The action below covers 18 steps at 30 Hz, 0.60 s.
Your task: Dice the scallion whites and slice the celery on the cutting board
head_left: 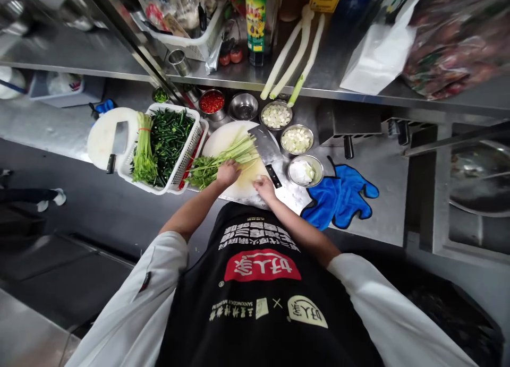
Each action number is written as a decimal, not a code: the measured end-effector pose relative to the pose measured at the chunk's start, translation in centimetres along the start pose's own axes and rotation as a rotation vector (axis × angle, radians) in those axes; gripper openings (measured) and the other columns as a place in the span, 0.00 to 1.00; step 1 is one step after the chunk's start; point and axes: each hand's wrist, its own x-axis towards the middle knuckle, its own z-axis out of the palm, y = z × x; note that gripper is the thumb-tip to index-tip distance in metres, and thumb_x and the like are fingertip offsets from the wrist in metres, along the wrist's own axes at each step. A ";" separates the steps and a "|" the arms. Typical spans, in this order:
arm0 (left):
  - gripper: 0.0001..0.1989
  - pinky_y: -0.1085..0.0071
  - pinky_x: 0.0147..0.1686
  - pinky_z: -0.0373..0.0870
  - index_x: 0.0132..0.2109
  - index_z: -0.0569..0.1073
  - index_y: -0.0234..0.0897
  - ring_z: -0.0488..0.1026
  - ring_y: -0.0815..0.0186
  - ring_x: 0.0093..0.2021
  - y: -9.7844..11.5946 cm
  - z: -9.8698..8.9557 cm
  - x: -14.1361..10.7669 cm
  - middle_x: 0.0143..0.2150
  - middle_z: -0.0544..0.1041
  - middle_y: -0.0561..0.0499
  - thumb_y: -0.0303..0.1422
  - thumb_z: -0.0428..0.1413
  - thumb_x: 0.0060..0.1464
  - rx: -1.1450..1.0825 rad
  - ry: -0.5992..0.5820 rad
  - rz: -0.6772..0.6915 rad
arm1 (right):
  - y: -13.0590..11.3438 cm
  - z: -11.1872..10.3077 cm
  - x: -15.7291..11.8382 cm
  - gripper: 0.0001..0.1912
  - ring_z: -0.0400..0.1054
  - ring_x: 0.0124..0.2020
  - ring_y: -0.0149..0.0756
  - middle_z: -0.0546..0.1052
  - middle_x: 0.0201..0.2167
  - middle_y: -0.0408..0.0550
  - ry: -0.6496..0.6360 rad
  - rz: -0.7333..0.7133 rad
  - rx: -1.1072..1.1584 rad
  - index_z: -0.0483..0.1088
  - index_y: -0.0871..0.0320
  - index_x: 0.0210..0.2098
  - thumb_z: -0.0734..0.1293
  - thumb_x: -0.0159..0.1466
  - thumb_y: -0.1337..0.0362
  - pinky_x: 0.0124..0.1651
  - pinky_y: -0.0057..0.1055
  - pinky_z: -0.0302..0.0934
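Observation:
My left hand [229,173] is closed around a bunch of leafy Chinese celery [213,162] lying on the round white cutting board [245,189]. The leaves spread left of the hand and the pale stalks reach up to the right. My right hand [263,187] is at the board's right edge with its fingers curled together; whatever they pinch, if anything, is too small to make out. Just beside it lies a cleaver [273,175], its black handle pointing toward me and its blade resting on the board's right side. The handle is not in my grip.
Left of the board stands a white basket [195,138] with green chilies [169,138] and bundled celery [144,152]. A second cleaver [119,141] lies on another board. Steel bowls [305,170] of chopped white pieces and a blue cloth [338,197] are on the right. A shelf [239,80] overhangs the counter.

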 end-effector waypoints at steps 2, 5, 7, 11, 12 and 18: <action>0.19 0.58 0.64 0.67 0.63 0.76 0.31 0.72 0.48 0.65 -1.0 -0.9 1.2 0.63 0.76 0.34 0.35 0.52 0.71 0.052 -0.027 0.003 | 0.2 -0.7 -0.6 0.19 0.79 0.45 0.41 0.83 0.45 0.49 0.041 -0.066 -0.177 0.72 0.56 0.56 0.68 0.67 0.60 0.54 0.38 0.72; 0.20 0.58 0.63 0.70 0.62 0.76 0.26 0.73 0.48 0.64 -2.0 -1.5 2.7 0.62 0.76 0.31 0.30 0.51 0.70 0.118 -0.148 0.034 | -0.1 -2.2 -0.8 0.19 0.73 0.58 0.49 0.78 0.57 0.60 0.183 -0.160 -0.487 0.74 0.59 0.57 0.67 0.67 0.64 0.63 0.42 0.66; 0.20 0.58 0.62 0.70 0.63 0.75 0.25 0.73 0.47 0.64 -2.3 -1.5 3.4 0.62 0.76 0.30 0.30 0.52 0.70 0.137 -0.164 0.076 | -0.6 -2.9 -0.3 0.25 0.68 0.63 0.55 0.73 0.63 0.65 0.270 -0.146 -0.662 0.72 0.63 0.62 0.67 0.66 0.68 0.66 0.45 0.62; 0.21 0.59 0.61 0.73 0.63 0.75 0.26 0.75 0.48 0.63 -3.2 -1.2 4.0 0.62 0.77 0.30 0.33 0.56 0.68 0.100 -0.148 0.163 | -2.1 -3.0 1.4 0.34 0.67 0.60 0.57 0.71 0.63 0.69 0.323 0.006 -0.797 0.64 0.65 0.70 0.63 0.64 0.76 0.64 0.47 0.60; 0.21 0.59 0.59 0.74 0.63 0.75 0.27 0.77 0.48 0.61 -3.4 -1.1 4.1 0.61 0.78 0.30 0.32 0.56 0.68 0.076 -0.156 0.175 | -2.5 -2.9 1.8 0.35 0.68 0.59 0.56 0.72 0.62 0.69 0.325 0.032 -0.810 0.64 0.65 0.70 0.62 0.63 0.77 0.64 0.46 0.60; 0.19 0.59 0.55 0.78 0.63 0.74 0.30 0.81 0.51 0.55 -4.7 -0.9 4.7 0.54 0.83 0.33 0.30 0.52 0.70 -0.059 -0.192 0.203 | -4.7 -3.4 0.9 0.30 0.70 0.58 0.55 0.74 0.58 0.69 0.403 0.138 -0.869 0.64 0.66 0.63 0.66 0.61 0.75 0.60 0.43 0.63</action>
